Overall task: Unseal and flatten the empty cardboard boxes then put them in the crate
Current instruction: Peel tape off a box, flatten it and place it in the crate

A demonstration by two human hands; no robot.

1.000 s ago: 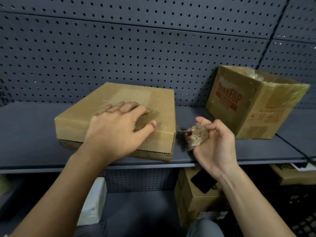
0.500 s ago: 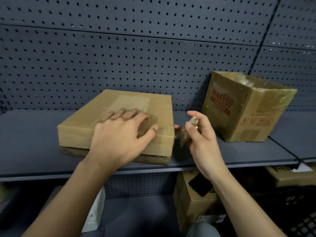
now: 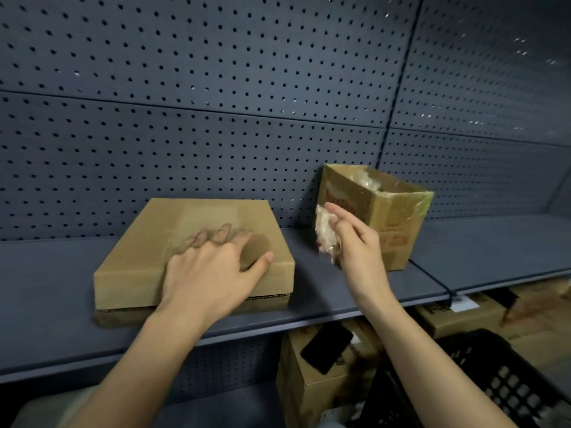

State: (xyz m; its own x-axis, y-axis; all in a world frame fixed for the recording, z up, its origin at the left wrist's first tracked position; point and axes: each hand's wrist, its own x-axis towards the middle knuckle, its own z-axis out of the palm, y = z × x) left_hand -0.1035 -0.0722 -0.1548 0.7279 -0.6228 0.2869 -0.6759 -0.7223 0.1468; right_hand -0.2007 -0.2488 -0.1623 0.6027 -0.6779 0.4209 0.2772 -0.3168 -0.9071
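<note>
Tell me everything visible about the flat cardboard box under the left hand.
The flat cardboard box is plain brown corrugated board, low, rectangular and closed, with a paler band across its top. It lies flat on the dark shelf, near the front edge. The left hand rests spread on its top right, thumb near the right edge.

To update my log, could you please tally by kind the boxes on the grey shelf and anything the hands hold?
Flat brown cardboard box: 1
Tall open brown cardboard box with red print: 1
Crumpled clear tape wad, in the right hand: 1
Total: 3
</note>
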